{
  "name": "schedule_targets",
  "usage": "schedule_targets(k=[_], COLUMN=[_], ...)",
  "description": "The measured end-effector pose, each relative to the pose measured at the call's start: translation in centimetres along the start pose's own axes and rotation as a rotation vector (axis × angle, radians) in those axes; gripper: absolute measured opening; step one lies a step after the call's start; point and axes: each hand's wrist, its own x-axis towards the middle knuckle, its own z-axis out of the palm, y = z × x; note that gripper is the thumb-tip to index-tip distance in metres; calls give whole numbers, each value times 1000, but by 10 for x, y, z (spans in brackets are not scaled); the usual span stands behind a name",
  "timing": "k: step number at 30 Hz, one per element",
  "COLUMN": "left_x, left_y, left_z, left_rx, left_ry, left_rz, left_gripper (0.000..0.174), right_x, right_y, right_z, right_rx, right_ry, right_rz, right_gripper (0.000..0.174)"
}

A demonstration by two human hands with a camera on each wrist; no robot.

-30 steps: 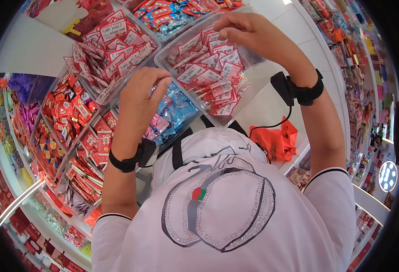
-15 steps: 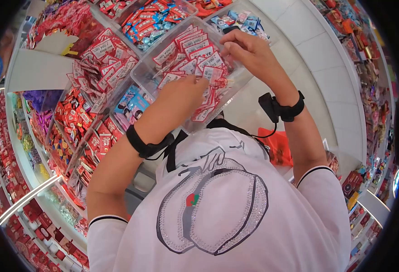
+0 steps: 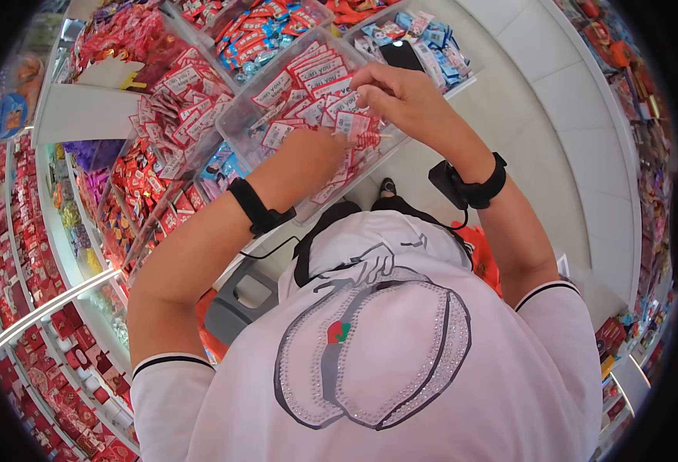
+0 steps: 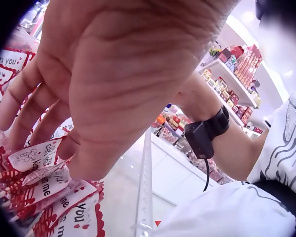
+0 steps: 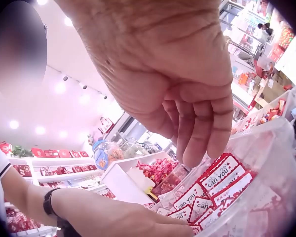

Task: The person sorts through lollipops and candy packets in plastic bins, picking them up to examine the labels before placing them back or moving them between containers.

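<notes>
A clear plastic box (image 3: pixel 235 127) holds many red-and-white candy packets (image 3: pixel 319 71) printed "can you kiss me", some with thin sticks. My left hand (image 3: pixel 312 163) reaches down into its near part. In the left wrist view, the thumb and curled fingers of that hand pinch the edge of a packet (image 4: pixel 37 154) in the pile. Above the right side of the box hangs my right hand (image 3: pixel 408 100), its fingers loosely bent. The right wrist view shows nothing between those fingers, with more packets below them.
Adjoining bins hold similar packets (image 3: pixel 189 100), red-wrapped sweets (image 3: pixel 138 185) and blue-and-red sweets (image 3: pixel 266 35). A black phone (image 3: pixel 402 55) lies on blue packets (image 3: pixel 439 58) at the back right. A grey stool (image 3: pixel 239 304) stands at the lower left, beside shelves of red boxes.
My left hand has moved right from over the neighbouring bins into the box and down among the packets. My right hand stays above the box's right side. The phone has come into fuller view.
</notes>
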Motion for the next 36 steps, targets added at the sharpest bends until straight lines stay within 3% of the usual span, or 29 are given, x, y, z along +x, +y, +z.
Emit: schedule_targets(k=[7,11,13,18,21,22,24,25,31,36], left_x=[1,-13,-25,-49,-56,-56,-59,-60,-68,-81], left_y=[-11,-22,-28,-46,-55,-51,-53,-55,-62,-79], left_z=[6,-24,-45,-63,-56,-58,-56,-52,-40,-30], left_rx=[86,16,-130,-628,-833,-878,-942,-960,-1131,-1097], left_ry=[2,83,173,311,394,415,402,417,436,525], left_rz=[-31,-134,-212,-422,-443,-456,-502,-509,-506,-469], left_gripper=[12,12,14,19,26,27,27,28,28,18], right_x=[4,5,7,18,25,27,30,31,32,31], right_y=[10,1,0,16,16,10,-12,-20,-19,-16], right_z=[-2,-6,-5,17,37,39,37,38,57,61], right_rx=[-63,-7,20,96,276,286,305,315,488,595], right_ry=[-33,-114,-117,-160,-274,-313,-318,-320,-209,-71], right_rz=[-144,9,24,-43,43,58,223,306,342,410], right_gripper=[24,25,26,56,58,50,52,54,45,44])
